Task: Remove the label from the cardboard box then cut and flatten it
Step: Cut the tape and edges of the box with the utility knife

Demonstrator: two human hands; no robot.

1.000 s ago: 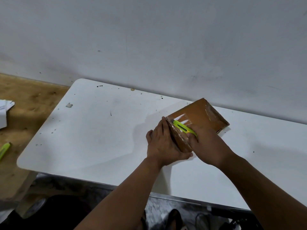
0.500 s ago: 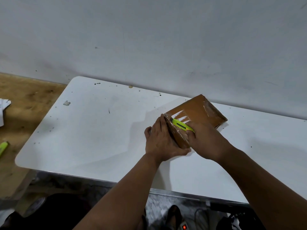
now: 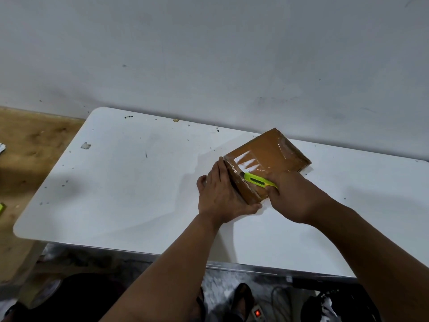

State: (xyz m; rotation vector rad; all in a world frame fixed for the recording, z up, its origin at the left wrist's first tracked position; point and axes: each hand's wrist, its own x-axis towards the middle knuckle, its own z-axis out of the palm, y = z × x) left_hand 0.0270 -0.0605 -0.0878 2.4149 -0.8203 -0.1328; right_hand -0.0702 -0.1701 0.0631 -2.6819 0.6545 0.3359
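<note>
Nearest, below both hands, a power strip (image 3: 257, 313) with a lit red switch lies on the floor. On the white table (image 3: 120, 182) the left hand (image 3: 222, 194) presses flat, fingers straight, against the near-left side of the cardboard box (image 3: 271, 156), as half a second ago. The right hand (image 3: 294, 196) grips a yellow-green utility knife (image 3: 257, 180); its tip, earlier farther along the top, now sits at the box's left edge. Just beyond the knife, white label remnants (image 3: 243, 160) cling to the box. A grey wall (image 3: 209, 54) rises behind.

wall (image 3: 232, 54) close behind box (image 3: 274, 152)
</note>
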